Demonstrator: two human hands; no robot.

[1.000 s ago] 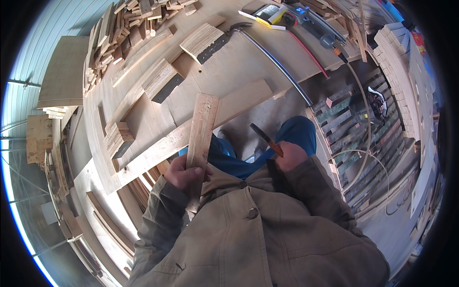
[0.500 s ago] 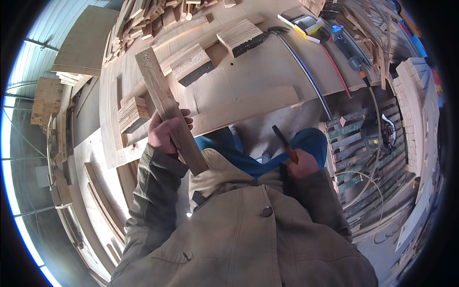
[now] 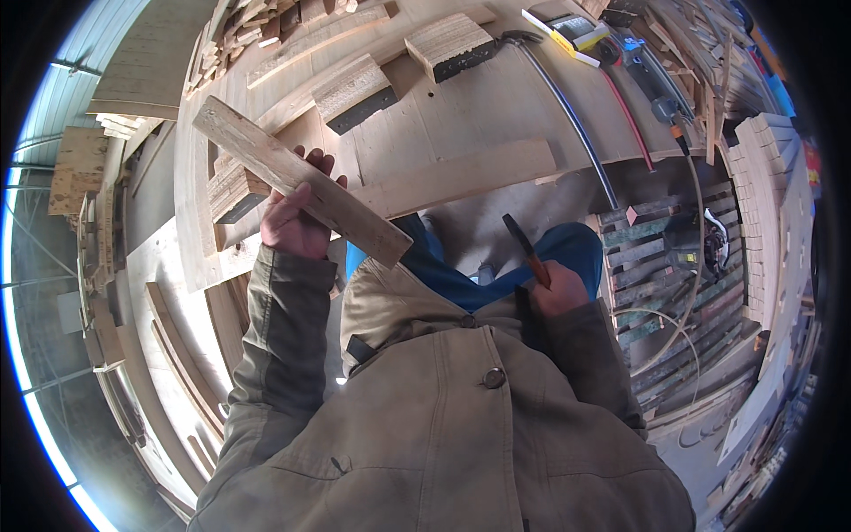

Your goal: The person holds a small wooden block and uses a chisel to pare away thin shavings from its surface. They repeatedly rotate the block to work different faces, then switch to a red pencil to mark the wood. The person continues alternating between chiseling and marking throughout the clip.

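Note:
A short wooden board (image 3: 301,182) with a rough, pale face is in my left hand (image 3: 297,222), thumb on top and fingers passing beneath and beyond its far edge. It slants above the near left edge of the worktable (image 3: 425,124), its near end over my lap. Just under the board's left side, a layered wood block (image 3: 238,191) is partly covered. Low by my right knee, my right hand (image 3: 560,288) is closed round a tool (image 3: 525,244) with a brown handle and a narrow dark end pointing up and left; its exact kind is unclear.
Two dark-sided wood blocks, one central (image 3: 355,93) and one farther (image 3: 452,46), rest on the table. At right lie a long hooked metal bar (image 3: 572,115), a red rod (image 3: 628,120) and a corded power tool (image 3: 656,97). A slatted pallet (image 3: 647,257) stands right of my legs.
My left hand has tilted the board flatter, its far end swinging left and its near end right. The fingers on it have spread more. My right hand has barely moved.

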